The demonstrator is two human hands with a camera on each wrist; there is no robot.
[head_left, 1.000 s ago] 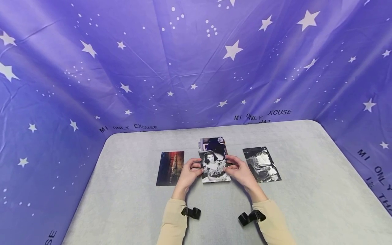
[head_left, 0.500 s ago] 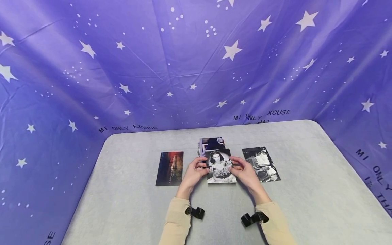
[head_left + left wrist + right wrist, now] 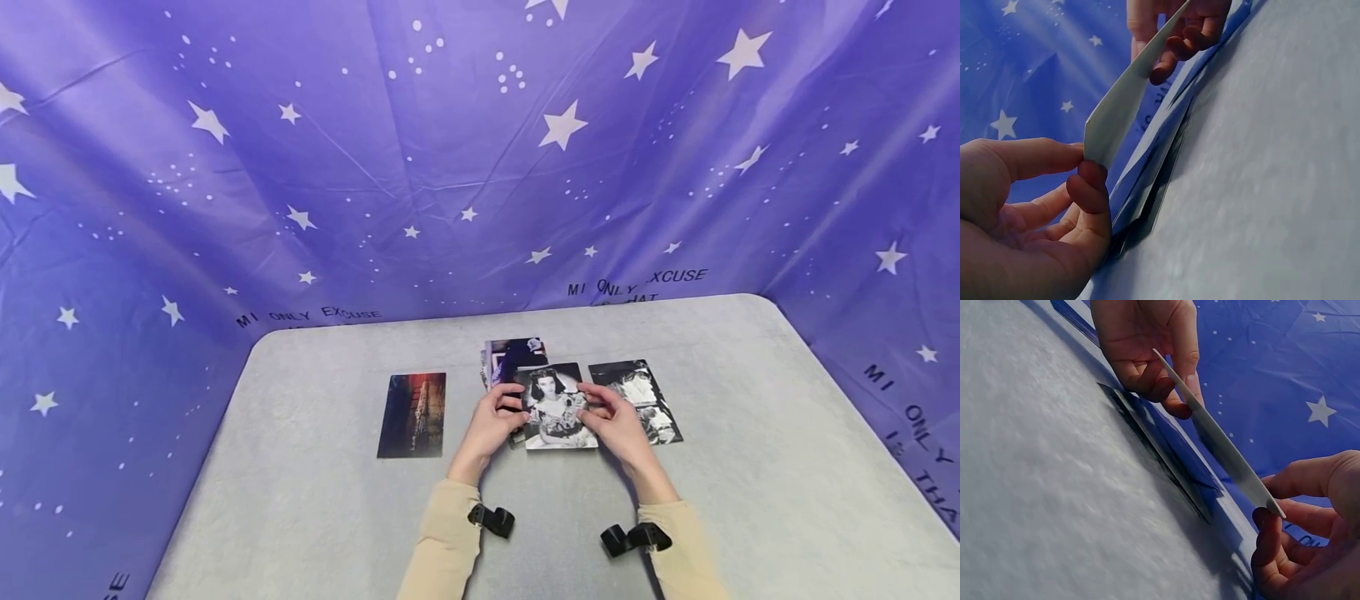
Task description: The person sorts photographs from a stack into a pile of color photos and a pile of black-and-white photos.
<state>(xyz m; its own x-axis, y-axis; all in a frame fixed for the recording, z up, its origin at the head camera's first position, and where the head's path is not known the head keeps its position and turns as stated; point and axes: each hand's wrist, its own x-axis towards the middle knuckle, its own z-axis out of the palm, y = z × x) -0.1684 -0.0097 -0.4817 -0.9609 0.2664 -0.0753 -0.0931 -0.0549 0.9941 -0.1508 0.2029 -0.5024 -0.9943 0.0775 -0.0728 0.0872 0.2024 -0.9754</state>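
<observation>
A black-and-white photo card [image 3: 555, 410] of a figure in a ruffled dress is held up between both hands, raised above the table. My left hand [image 3: 492, 421] pinches its left edge between thumb and fingers. On the opposite edge my right hand [image 3: 617, 423] pinches it the same way. The wrist views show the pale back of the card [image 3: 1124, 103] tilted, with both hands gripping its ends. Under and behind it lies a small pile of photo cards [image 3: 516, 357], partly hidden by the held one.
To the left a dark red-and-blue photo card [image 3: 412, 415] lies flat on the grey table [image 3: 315, 500]. A black-and-white photo card [image 3: 651, 400] lies to the right, partly behind the right hand. A purple star-printed curtain [image 3: 450, 150] stands around the table's back and sides.
Both hands have carried the held photo card to the right, off the middle of the pile and toward the right-hand card. More of the pile's left side now shows.
</observation>
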